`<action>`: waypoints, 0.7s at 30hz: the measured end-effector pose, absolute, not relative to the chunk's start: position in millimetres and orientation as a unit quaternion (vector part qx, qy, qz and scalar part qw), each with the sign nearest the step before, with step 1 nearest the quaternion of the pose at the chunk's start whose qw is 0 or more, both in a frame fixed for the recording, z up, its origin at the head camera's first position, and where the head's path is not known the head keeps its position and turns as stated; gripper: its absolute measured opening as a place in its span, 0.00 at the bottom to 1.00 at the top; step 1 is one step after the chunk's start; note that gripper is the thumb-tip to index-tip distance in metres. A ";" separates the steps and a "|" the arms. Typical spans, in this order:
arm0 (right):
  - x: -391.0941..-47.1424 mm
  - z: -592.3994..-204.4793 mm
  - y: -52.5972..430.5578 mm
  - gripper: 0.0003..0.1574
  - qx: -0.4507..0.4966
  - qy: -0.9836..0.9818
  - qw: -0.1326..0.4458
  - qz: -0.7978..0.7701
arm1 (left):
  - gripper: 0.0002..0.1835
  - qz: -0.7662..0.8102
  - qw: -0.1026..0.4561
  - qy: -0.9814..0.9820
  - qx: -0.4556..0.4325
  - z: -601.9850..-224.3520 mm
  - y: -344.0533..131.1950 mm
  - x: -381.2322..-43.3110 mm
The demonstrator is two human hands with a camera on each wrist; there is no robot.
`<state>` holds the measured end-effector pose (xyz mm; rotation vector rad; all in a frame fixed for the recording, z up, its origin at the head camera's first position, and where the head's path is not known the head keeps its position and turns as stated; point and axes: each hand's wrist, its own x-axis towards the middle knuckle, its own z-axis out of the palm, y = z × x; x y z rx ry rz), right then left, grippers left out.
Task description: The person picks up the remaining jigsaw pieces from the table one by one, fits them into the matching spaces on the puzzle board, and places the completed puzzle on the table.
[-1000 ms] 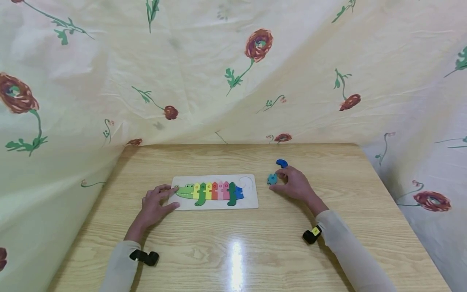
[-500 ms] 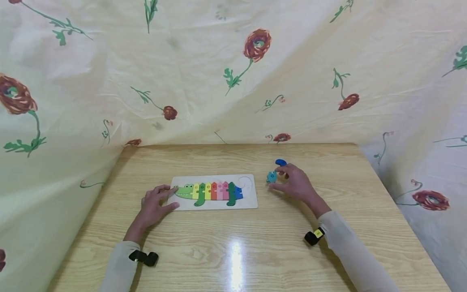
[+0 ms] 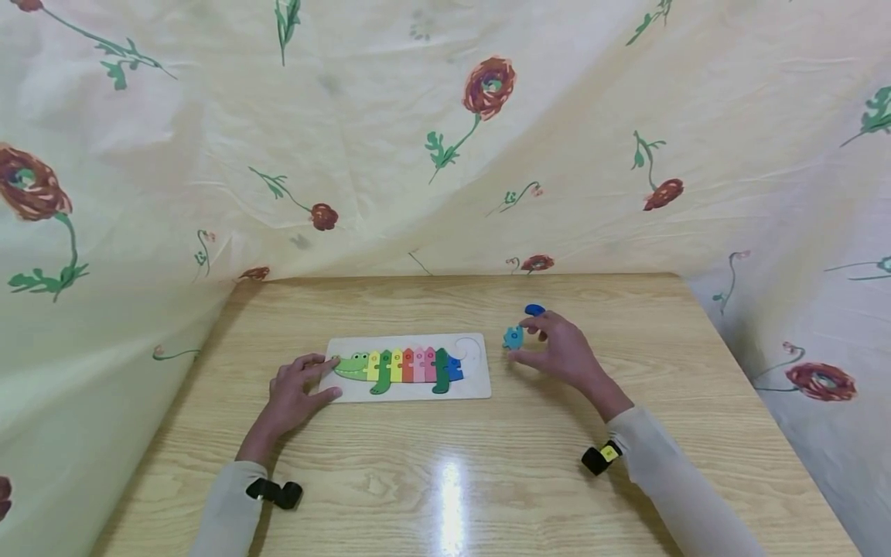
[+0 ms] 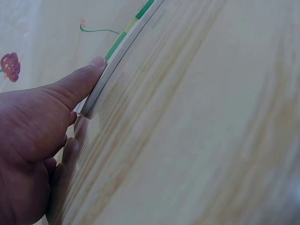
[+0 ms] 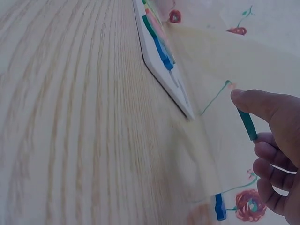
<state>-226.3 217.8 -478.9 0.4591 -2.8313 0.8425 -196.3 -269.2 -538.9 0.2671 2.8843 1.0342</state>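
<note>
My right hand (image 3: pixel 562 350) pinches a teal puzzle piece (image 3: pixel 513 338) between thumb and fingers, to the right of the puzzle board. In the right wrist view the piece (image 5: pixel 247 124) is seen edge-on, raised off the table. The white board (image 3: pixel 411 393) carries a crocodile (image 3: pixel 353 367) made of several coloured pieces, ending in a blue one (image 3: pixel 455 368); past that, a curled tail outline (image 3: pixel 470 348) shows bare. My left hand (image 3: pixel 292 394) rests at the board's left end, thumb straight on its surface, as the left wrist view also shows at the thumb (image 4: pixel 84 82).
A dark blue curved piece (image 3: pixel 534 309) lies on the wooden table (image 3: pixel 376 480) just behind the right hand, partly covered by it. A flower-patterned cloth (image 3: pixel 376 139) hangs behind the table and at both sides.
The right hand has lifted the teal piece and shifted it slightly left toward the board. The left hand and the board stay in place.
</note>
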 end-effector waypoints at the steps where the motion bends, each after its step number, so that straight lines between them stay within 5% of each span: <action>1: -225.5 -478.5 216.8 0.35 0.155 -0.944 0.077 0.282 | 0.34 0.336 0.034 0.937 0.086 -539.1 -269.3 -196.4; 21: -216.5 -483.6 192.4 0.35 0.163 -0.938 0.083 0.293 | 0.34 0.339 0.035 0.936 0.085 -540.3 -269.4 -196.6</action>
